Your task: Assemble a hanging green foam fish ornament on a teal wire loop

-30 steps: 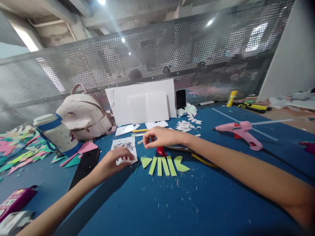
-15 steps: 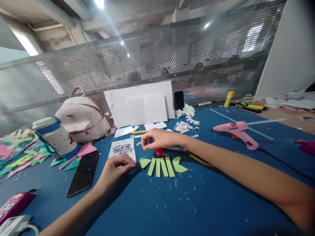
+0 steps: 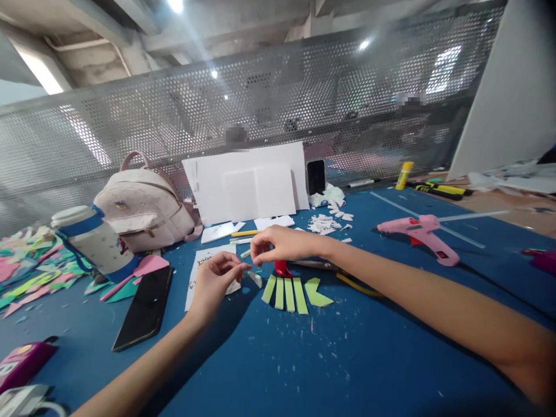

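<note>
My left hand is closed, thumb and forefinger pinched at one end of a small, tilted paper piece whose pale side shows. Just to the right, my right hand hovers with its fingers curled together; what is in them, if anything, is too small to make out. Below it stand several light-green paper strips in a fanned row, ending in a notched green piece. A red object and the handle of scissors-like tool lie partly under my right wrist. Behind my left hand is a white sheet, partly covered.
A pink glue gun with its cord lies right, near clear sticks and a yellow glue stick. On the left are a phone, a bottle, a backpack and coloured scraps. White boards stand behind.
My left hand has moved up and right, closer to my right hand. The leftmost green piece is gone from the row; a pale, tilted piece now shows at my left fingertips. My right hand barely moved.
</note>
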The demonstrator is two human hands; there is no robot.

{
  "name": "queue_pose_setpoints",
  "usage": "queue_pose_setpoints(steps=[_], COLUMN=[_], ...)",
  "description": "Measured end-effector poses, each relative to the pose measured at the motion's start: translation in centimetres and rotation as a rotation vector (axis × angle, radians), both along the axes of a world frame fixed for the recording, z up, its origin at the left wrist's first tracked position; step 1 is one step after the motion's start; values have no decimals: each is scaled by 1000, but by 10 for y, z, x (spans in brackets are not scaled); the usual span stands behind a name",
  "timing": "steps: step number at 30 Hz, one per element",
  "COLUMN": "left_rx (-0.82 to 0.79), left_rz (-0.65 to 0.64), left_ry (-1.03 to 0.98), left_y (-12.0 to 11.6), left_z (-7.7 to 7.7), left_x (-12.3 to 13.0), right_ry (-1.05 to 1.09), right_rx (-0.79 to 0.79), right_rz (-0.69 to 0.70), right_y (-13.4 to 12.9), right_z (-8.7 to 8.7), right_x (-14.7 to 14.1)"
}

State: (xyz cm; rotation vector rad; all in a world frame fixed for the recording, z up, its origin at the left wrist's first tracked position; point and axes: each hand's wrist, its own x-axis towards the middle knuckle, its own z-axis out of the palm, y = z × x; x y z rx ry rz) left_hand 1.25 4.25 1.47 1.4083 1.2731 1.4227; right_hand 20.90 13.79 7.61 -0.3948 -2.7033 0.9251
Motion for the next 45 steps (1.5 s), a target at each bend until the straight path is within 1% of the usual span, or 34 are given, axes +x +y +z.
queue_pose_setpoints(steps=[6,16,22,27,33,38,41,45], left_rx=[-21,-13,10,33,60,55,44,21], left_rz=[7,11,14,-27,-91,-123,-134,-142], left_ry=[32,85,133,169,176,149,120,65], left_y=[-5,-12,-14,-15,-15,-14,-14,-15], left_z=[0,-3,-3,-3,-4,-4,-3,-2], left_x=[-1,2,3,4,1,0,1,2], right_ry=[-21,-79,-106,-99,-5,59,75,82], right_rx=[79,260,322,311,199,162,172,187], right_rz=[8,-76,-85,-69,-28,-2,-26,-57], right_y=[-7,-18,-24,-24,-12,-6,-7,-11], right_z=[1,4,5,4,4,-2,-5,-3], right_x=[-3,-5,-8,-8,-4,-6,-7,-8])
